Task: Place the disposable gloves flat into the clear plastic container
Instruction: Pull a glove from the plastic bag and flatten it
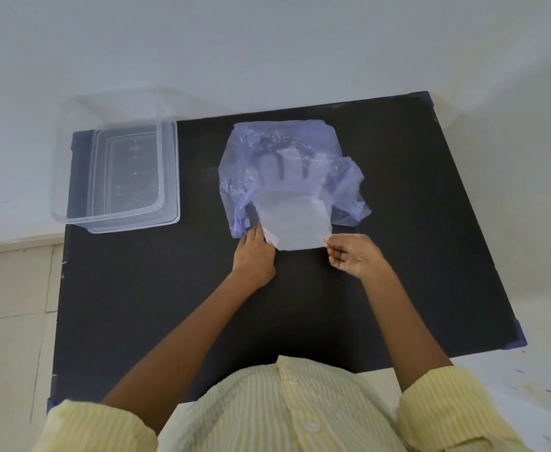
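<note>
A stack of thin, translucent white disposable gloves (295, 220) lies partly inside a crumpled purple plastic bag (277, 141) on the black table (170, 288). The gloves' finger ends show through the bag; the cuff ends stick out toward me. My left hand (254, 256) pinches the near left corner of the cuffs. My right hand (354, 256) pinches the near right corner between thumb and fingers. The clear plastic container (170, 177) stands open at the table's far left corner, with nothing in it.
The container overhangs the table's far left edge a little. A pale wall runs behind the table and a tiled floor shows at the left. My yellow striped shirt fills the bottom of the view.
</note>
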